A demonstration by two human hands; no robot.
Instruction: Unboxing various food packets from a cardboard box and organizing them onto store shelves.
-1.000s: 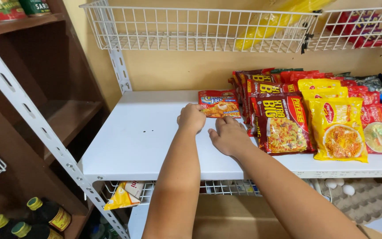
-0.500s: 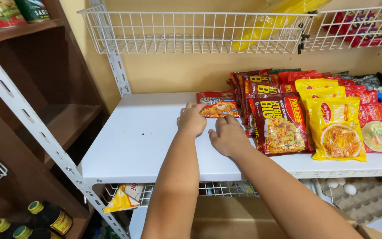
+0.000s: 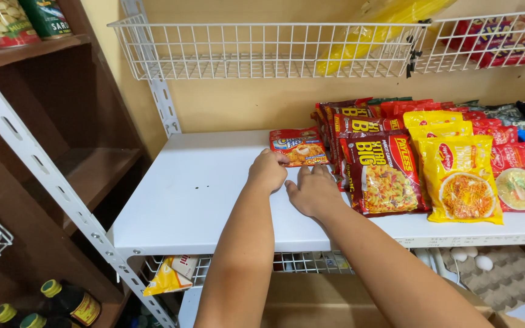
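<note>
Left hand (image 3: 267, 172) curled, fingertips pinching near edge of small red-orange flat foil noodle packet (image 3: 299, 146), which lay on white metal shelf (image 3: 183, 194) toward its back edge. Right hand (image 3: 314, 191) flat, fingers spread on shelf just beside big red noodle pack (image 3: 384, 173), not gripping anything.
</note>
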